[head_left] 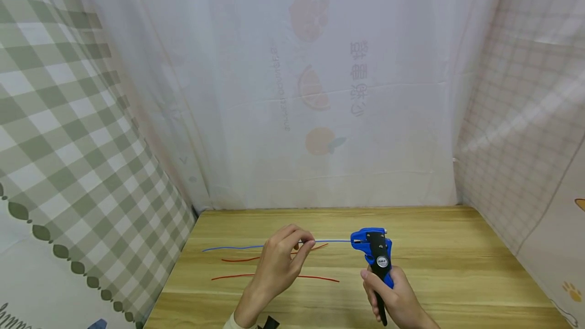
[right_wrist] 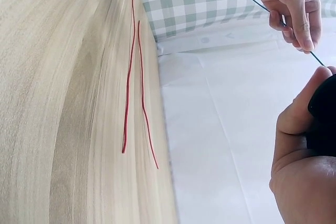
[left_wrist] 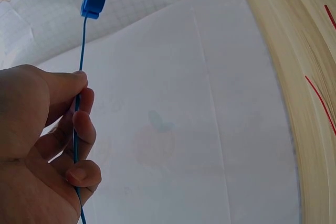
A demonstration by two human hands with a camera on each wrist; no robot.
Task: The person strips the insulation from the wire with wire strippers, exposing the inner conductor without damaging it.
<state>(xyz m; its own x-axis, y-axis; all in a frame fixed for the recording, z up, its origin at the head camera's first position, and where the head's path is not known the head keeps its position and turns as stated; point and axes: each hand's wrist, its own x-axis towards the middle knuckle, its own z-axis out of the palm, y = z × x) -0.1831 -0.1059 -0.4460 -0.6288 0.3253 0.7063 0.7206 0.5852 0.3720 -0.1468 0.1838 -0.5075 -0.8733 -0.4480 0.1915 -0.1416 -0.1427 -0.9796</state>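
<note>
Blue wire (head_left: 331,241) is pinched by the left hand (head_left: 283,255), whose grip is closed on it between the thumb and the bent fingers; in the left wrist view, the wire runs along these curled fingers. It is held in the air above the bench (head_left: 457,268), and its one end meets the front of the blue head of a hand tool (head_left: 377,250), while the other end extends freely to the left. The grip of the right hand (head_left: 395,298) is closed around the tool's handle, with the head upward; whether the tool itself presses on the wire, I cannot tell. Two red wires lie apart on the bench: the farther one (head_left: 240,260) passes behind the left hand, and the nearer one (head_left: 320,278) passes beneath it. Behind the bench hangs a white curtain (head_left: 251,166) with faint fruit prints, and at the left a green-and-white checked cloth (head_left: 68,90).
</note>
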